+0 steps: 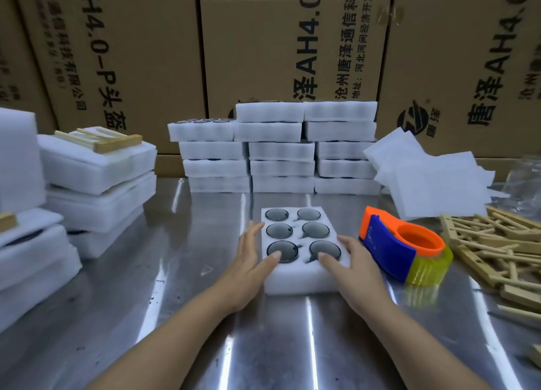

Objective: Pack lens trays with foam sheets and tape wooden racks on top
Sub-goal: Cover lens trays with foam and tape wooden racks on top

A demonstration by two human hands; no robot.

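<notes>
Left hand point(248, 262) and right hand point(352, 262) touching lens tray point(295, 282) sides on desk point(164, 272), fingers point(254, 230) straight, gripping nothing.

Two hands rest flat on a white foam lens tray point(295, 278) on a metal table point(146, 272). The left hand point(248, 260) and right hand point(351, 260) flank it. A tape dispenser point(407, 252) sits just right.

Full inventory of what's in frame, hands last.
lens tray: one, white foam, table centre
lenses: six, dark grey, in its wells
tape dispenser: one, orange and blue, right of tray
foam sheets: loose pile, white, back right
wooden racks: heap, pale wood, far right
stacked trays: three stacks, white, back centre
packed trays: stacks, white, left, rack on top
cardboard boxes: several, brown, behind
table: one, steel
left hand: open, tray's left side
right hand: open, tray's right side
</notes>
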